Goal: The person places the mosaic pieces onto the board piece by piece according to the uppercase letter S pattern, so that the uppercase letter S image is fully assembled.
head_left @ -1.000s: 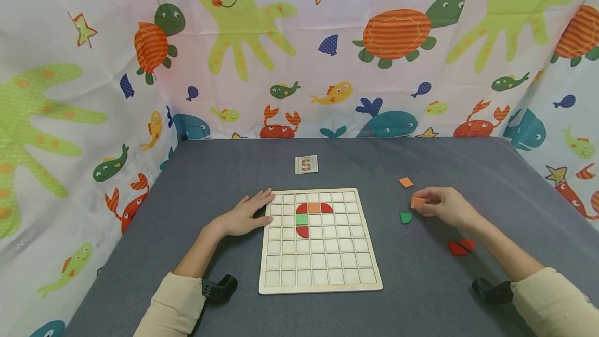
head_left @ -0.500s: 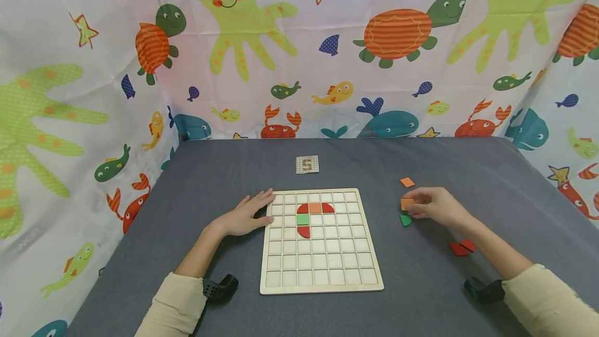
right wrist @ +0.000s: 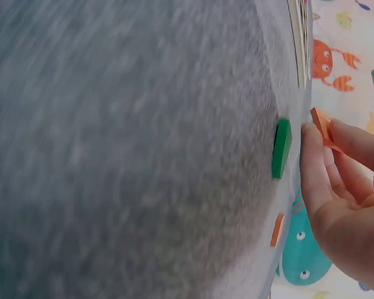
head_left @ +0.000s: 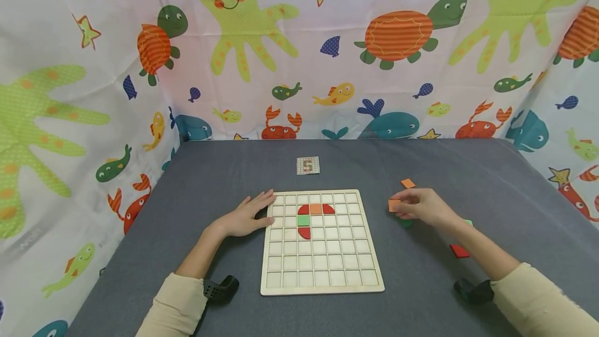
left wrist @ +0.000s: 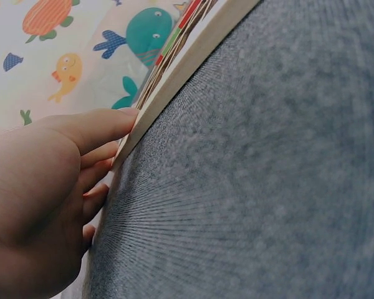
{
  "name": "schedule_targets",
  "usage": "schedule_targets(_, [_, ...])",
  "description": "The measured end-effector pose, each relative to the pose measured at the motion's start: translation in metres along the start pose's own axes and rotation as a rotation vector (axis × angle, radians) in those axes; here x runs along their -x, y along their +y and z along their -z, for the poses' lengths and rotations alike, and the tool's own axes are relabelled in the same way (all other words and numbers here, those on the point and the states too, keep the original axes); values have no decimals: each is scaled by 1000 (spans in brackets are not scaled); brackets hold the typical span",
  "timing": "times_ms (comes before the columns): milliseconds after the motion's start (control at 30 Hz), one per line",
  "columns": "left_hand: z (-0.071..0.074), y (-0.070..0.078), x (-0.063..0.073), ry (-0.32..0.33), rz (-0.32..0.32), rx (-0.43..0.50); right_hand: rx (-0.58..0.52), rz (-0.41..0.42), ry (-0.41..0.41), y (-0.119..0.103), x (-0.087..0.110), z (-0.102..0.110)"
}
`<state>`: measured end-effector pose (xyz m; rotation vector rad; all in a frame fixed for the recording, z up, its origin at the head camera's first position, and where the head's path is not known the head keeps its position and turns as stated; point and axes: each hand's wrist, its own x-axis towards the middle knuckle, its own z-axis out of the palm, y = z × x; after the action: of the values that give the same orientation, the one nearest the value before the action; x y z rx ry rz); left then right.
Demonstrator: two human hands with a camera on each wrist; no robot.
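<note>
A wooden grid board (head_left: 323, 288) lies on the grey cloth, with two red quarter-rounds at its top cells, an orange square (head_left: 315, 209) between them, then a green square (head_left: 303, 220) and another red piece (head_left: 304, 233) below. My left hand (head_left: 245, 216) rests its straight fingers on the board's left edge; the left wrist view has the thumb at the wooden side (left wrist: 151, 112). Right of the board, my right hand (head_left: 428, 208) pinches an orange square tile (head_left: 394, 206) between thumb and fingers. Under that hand a green quarter-round (right wrist: 282, 149) lies partly hidden.
Beyond the right hand lies another orange tile (head_left: 408, 183). A red piece (head_left: 460, 251) and a bit of green (head_left: 468, 222) show beside the right forearm. A small pattern card (head_left: 308, 165) with an S figure lies behind the board. A sea-animal curtain (head_left: 299, 103) surrounds the table.
My right hand has carried the orange square tile leftward, toward the board, passing over the green quarter-round. The right forearm now covers part of the red pieces. My left hand stays in place.
</note>
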<state>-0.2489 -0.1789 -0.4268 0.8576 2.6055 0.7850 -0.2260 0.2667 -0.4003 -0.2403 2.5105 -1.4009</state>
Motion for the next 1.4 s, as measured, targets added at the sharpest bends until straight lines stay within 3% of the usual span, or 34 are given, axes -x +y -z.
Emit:
schedule_targets(633, [-1,-1,1,9,-3,-9,-86,-135,-2,-31,-11,-41])
schedule_targets(1033, [0,1,1,1,-14,6,-127,-133,-48,-46,-14,-62])
schedule_targets(1400, [1,1,2,4,-15,-3,-100,-116,-97,-55,-16,-80])
